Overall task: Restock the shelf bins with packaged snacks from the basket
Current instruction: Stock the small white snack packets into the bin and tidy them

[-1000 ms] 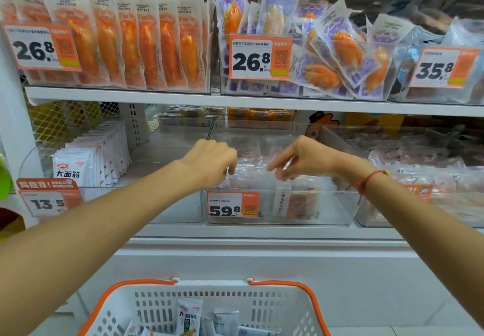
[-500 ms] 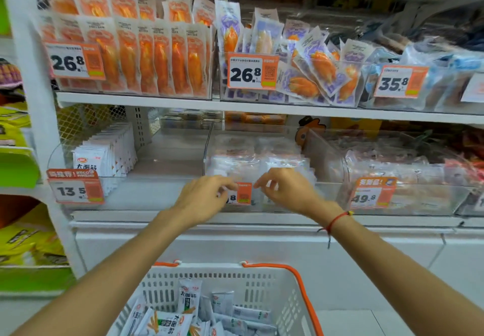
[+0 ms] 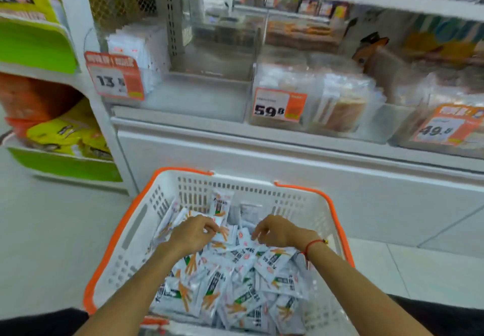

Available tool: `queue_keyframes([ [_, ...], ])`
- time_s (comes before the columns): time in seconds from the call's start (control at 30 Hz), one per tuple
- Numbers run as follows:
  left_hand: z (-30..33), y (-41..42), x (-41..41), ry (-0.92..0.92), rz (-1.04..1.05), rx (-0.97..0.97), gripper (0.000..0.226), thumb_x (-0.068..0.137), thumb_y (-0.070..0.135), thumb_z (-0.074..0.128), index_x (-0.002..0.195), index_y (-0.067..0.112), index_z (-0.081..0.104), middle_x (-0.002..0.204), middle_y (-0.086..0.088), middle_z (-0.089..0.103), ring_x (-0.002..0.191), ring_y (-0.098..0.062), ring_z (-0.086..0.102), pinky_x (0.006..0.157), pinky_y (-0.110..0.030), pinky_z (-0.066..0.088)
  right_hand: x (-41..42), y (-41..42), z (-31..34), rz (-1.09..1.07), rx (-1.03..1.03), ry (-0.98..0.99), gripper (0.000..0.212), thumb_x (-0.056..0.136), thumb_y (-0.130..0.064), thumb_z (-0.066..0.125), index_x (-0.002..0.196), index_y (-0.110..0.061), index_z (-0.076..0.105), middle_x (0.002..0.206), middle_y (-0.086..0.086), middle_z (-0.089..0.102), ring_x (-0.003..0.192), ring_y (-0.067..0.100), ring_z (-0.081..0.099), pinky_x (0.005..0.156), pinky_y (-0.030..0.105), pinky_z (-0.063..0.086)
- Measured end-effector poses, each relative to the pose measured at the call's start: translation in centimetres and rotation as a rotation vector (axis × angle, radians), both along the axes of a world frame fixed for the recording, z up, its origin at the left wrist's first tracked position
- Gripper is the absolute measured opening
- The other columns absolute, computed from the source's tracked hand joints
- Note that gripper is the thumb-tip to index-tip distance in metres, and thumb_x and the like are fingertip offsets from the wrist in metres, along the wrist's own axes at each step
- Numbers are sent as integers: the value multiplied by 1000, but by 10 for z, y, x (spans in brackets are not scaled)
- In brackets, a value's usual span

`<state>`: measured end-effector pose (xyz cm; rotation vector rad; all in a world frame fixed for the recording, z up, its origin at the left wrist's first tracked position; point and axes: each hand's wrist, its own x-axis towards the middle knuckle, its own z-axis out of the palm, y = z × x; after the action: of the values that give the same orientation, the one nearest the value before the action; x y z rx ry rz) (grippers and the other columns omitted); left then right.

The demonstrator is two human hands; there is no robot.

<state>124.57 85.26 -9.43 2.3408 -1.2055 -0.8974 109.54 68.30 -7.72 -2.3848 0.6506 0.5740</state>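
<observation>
Your left hand [image 3: 192, 236] pinches one snack packet [image 3: 219, 233]; right hand [image 3: 275, 231] fingers, loosely curled, touch the pile. The basket [image 3: 136, 220] is full, the 13.8 bin [image 3: 199, 97] mostly bare.

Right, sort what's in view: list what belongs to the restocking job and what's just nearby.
Job:
- white basket with orange rim
- white snack packets in it
- left hand pinching a packet, right hand on the pile
- 13.8 bin, matching packets at its left

Nearby:
- 59.8 bin
- 49.8 bin
- yellow bags on the green rack
</observation>
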Motion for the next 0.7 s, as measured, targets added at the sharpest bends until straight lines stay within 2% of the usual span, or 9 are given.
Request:
queue_keyframes([
  [0.1,-45,7,8,24,76,84,25,99,21,47,120,24,61,135,1,54,106,-19,60,84,-32,51,-1,3,-43,-1,7,83,33,94,-6,47,119,-17,65,129,11,59,99,28,61,89,35,50],
  [0.13,-60,10,8,19,89,120,28,98,22,47,124,25,58,135,0,53,106,-21,60,84,-33,51,-2,5,-58,-1,0,118,34,94,-8,46,122,-19,62,134,9,54,101,27,59,88,35,49],
  [0.17,-75,13,6,-1,79,174,35,97,23,48,132,25,52,139,-1,50,113,-23,57,90,-34,49,-4,9,-74,3,-7,142,36,94,-12,48,127,-21,57,138,8,48,106,28,56,89,35,47],
  [0.23,-99,17,-1,-118,-14,279,49,98,30,46,145,26,35,154,-3,26,140,-24,28,112,-36,29,-8,17,-103,-7,-19,159,46,92,-21,55,136,-22,44,141,8,39,118,29,47,93,35,43],
  [0.3,-111,19,-6,-252,-98,290,53,100,38,38,150,29,22,159,2,5,146,-20,2,117,-37,6,-11,27,-126,-34,-87,105,64,87,-32,62,143,-25,32,144,6,31,127,28,37,101,37,36],
  [0.43,-120,15,4,-253,-179,351,60,97,55,33,151,33,17,160,3,-3,146,-21,-5,117,-40,0,-14,37,-149,9,-294,60,78,87,-59,52,149,-26,16,156,5,14,140,28,19,112,44,19],
  [0.53,-119,11,2,-295,-181,353,63,93,58,38,149,34,22,159,0,4,146,-22,1,116,-41,4,-12,36,-152,-34,-309,16,70,87,-55,55,147,-29,28,154,6,22,138,29,22,111,41,22],
  [0.6,-115,9,-3,-300,-83,279,58,91,53,50,143,32,36,154,0,20,143,-20,14,114,-39,13,-10,32,-150,-124,-241,-53,57,85,-41,65,138,-32,47,150,7,32,136,28,30,110,36,27],
  [0.7,-108,3,-10,-231,1,197,51,88,44,59,134,28,47,144,1,34,136,-19,25,109,-35,24,-15,15,-139,-191,-48,-113,36,82,-18,71,118,-23,67,138,7,48,126,25,46,102,29,38],
])
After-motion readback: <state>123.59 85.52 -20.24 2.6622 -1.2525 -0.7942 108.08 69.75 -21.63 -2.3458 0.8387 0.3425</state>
